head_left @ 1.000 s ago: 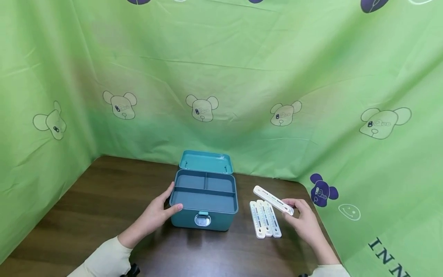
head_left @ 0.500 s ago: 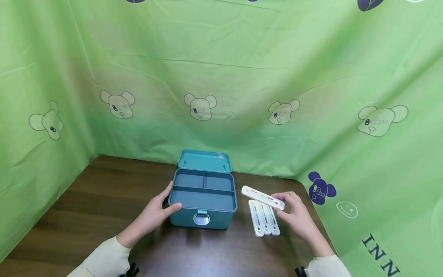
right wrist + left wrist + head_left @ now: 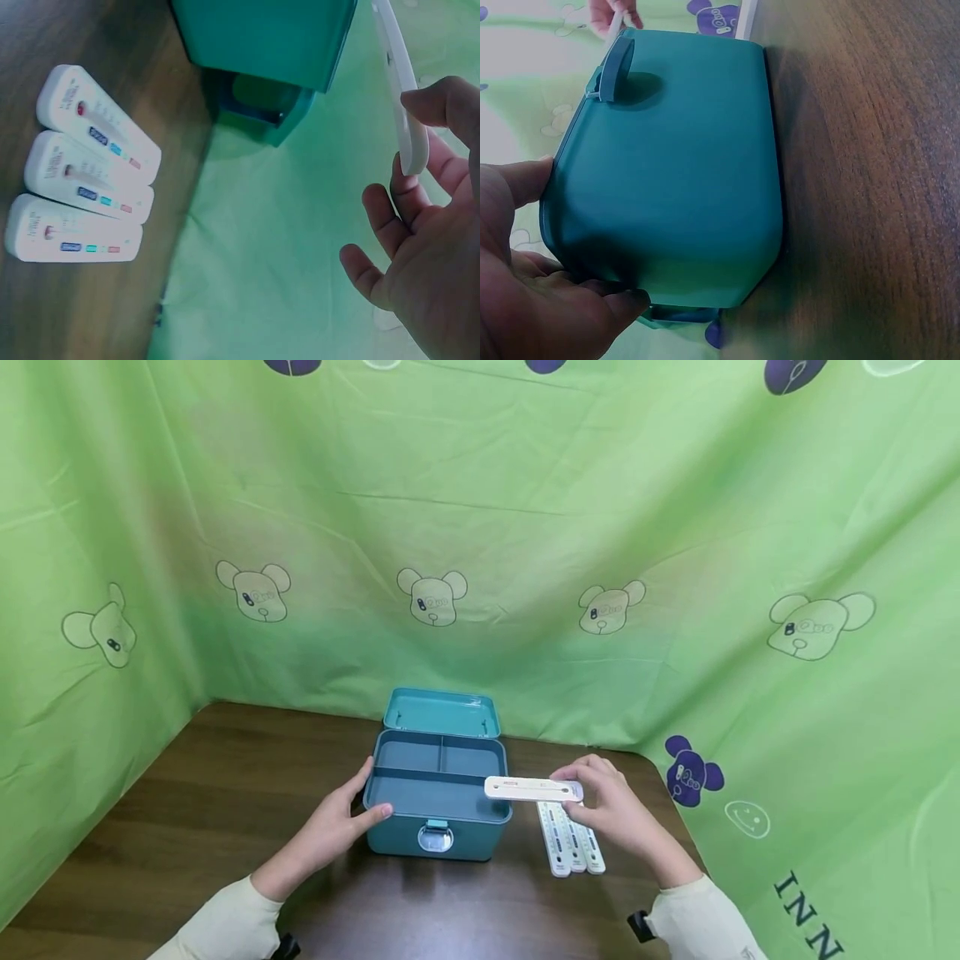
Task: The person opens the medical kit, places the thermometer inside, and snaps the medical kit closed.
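A teal storage box [image 3: 472, 842] stands with its lid [image 3: 442, 712] tipped back, showing a blue-grey tray [image 3: 442, 793] in three compartments. My left hand [image 3: 333, 827] grips the box's left front corner, thumb at the front rim and fingers along the side; the left wrist view shows this hand [image 3: 547, 300] close. Between thumb and fingers, my right hand [image 3: 611, 806] pinches one end of a flat white thermometer [image 3: 525, 788]. Its far end hangs over the tray's right edge. On the table, three more thermometers [image 3: 90, 176] with red bulbs lie side by side, partly under that hand.
The brown wooden table [image 3: 247, 793] carries the box near its back edge. A green printed cloth [image 3: 517, 527] hangs close behind the lid and along both sides. The front clasp [image 3: 436, 836] sticks out from the box.
My right hand has carried the thermometer leftward, from above the other thermometers to the box's right edge, turning it nearly level across the view. The left hand keeps its place on the box.
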`<action>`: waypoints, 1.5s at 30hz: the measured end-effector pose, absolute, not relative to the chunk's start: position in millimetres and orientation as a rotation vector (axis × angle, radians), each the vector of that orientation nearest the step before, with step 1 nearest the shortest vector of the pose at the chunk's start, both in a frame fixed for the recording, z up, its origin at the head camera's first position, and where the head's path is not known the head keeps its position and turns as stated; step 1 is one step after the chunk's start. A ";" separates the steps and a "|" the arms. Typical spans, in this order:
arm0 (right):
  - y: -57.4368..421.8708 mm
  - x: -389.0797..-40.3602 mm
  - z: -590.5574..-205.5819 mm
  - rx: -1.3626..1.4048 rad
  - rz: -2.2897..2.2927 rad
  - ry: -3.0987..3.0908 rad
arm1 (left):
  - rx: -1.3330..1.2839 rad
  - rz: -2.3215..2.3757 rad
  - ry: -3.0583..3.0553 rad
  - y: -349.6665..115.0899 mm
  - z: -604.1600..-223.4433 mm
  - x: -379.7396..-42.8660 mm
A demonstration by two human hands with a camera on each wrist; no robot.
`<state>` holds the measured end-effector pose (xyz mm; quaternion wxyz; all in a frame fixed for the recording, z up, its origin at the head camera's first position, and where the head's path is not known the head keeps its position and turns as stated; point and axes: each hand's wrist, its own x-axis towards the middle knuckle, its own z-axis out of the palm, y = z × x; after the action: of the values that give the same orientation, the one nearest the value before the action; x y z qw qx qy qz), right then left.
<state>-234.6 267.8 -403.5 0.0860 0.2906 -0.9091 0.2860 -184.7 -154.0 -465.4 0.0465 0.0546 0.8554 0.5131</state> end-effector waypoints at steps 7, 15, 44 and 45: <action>251.3 -237.9 -391.9 0.972 0.759 -2.760 | 0.147 1.591 2.583 -152.4 -464.5 -181.1; 235.0 -244.7 -386.9 1.053 0.716 -2.827 | 0.165 1.583 2.592 -152.8 -466.1 -180.6; 199.7 -272.4 -361.9 1.501 0.554 -2.931 | 0.161 1.585 2.612 -152.1 -463.1 -184.8; 199.0 -273.3 -360.5 1.519 0.548 -2.940 | 0.160 1.586 2.611 -151.9 -463.1 -184.7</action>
<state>-273.3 199.0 -360.5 -0.1061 0.4503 -0.8715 0.1623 -184.7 -151.9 -463.1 0.0411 0.0523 0.8529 0.5179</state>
